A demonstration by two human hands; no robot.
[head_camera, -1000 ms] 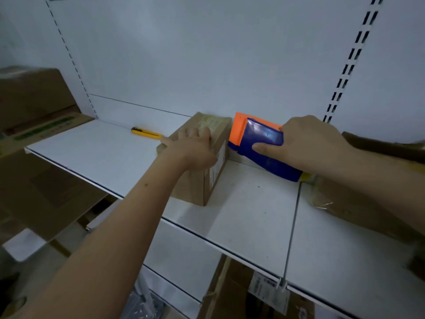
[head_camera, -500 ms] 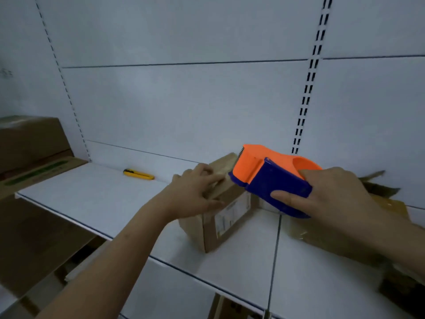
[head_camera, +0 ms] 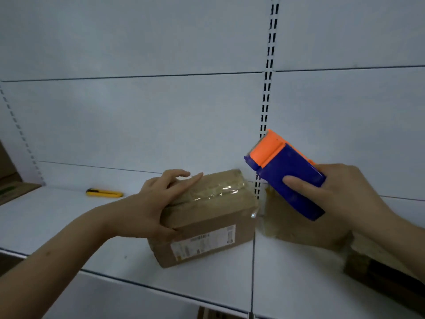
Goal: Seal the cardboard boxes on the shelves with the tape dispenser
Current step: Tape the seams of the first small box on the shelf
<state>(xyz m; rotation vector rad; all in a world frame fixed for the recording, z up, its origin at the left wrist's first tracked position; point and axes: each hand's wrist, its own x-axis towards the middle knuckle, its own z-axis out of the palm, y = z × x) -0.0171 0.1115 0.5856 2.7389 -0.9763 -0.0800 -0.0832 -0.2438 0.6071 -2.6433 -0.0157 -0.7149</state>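
A small cardboard box (head_camera: 207, 229) with a white label on its front stands on the white shelf (head_camera: 57, 224). Clear tape runs along its top seam. My left hand (head_camera: 158, 203) grips the box's left end, fingers laid over the top and thumb on the front. My right hand (head_camera: 338, 199) holds the blue and orange tape dispenser (head_camera: 285, 171) in the air, above and to the right of the box, with its orange head pointing up and left. The dispenser is apart from the box.
A yellow utility knife (head_camera: 104, 192) lies at the back of the shelf, left of the box. Another cardboard box (head_camera: 305, 224) lies to the right behind my right arm. More cardboard (head_camera: 13, 187) sits at the far left. A slotted upright (head_camera: 268, 93) runs up the back wall.
My right hand has lifted the dispenser off the box and drawn it up and to the right. My left hand has stayed on the box. The camera has tilted up.
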